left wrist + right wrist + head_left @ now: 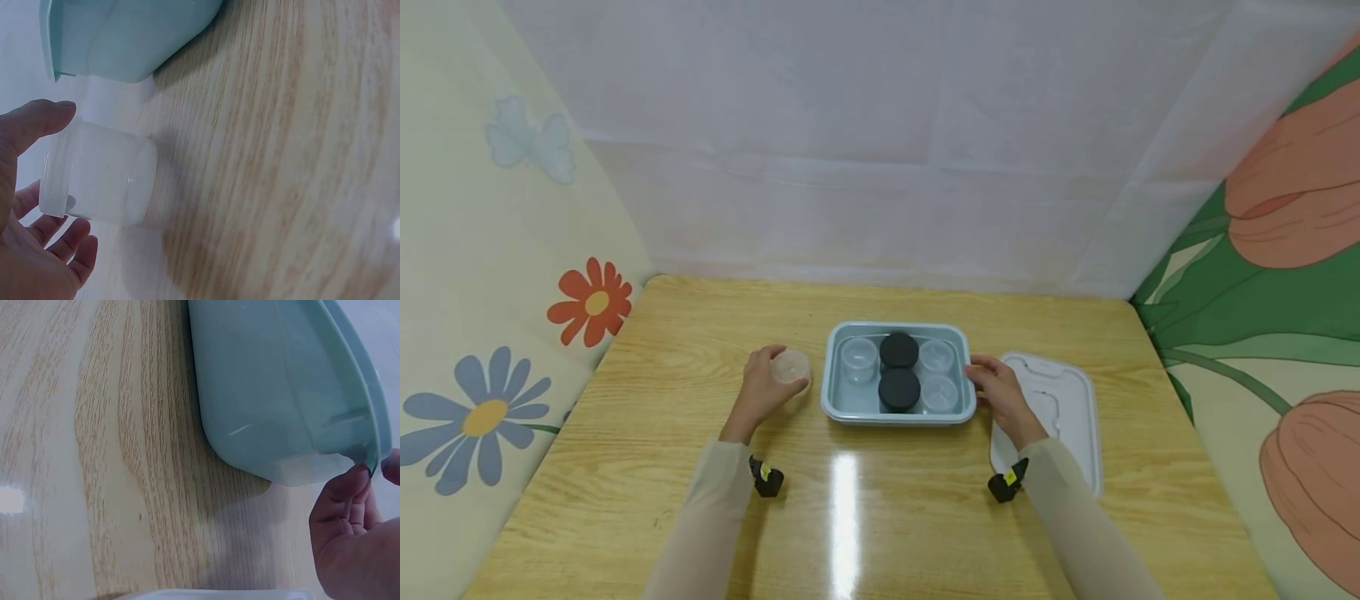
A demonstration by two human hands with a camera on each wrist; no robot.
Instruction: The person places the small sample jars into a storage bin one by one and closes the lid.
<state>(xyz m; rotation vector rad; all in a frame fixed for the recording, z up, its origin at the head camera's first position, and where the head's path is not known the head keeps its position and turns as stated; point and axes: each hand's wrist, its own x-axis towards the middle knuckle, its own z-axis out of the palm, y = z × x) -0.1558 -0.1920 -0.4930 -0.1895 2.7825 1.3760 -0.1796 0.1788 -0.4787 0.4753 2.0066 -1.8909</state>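
A small clear plastic jar with a ribbed screw lid stands left of a light-blue plastic box. My left hand holds this jar around the lid, thumb on one side and fingers on the other. At the box's right end, my right hand pinches the rim between thumb and fingers. Inside the box are two jars with black lids in the middle column, one clear jar at left and two clear jars at right.
A white box lid lies flat on the wooden table, partly under my right forearm. A pale cloth hangs along the back edge. Flower-printed cloths border the left and right sides.
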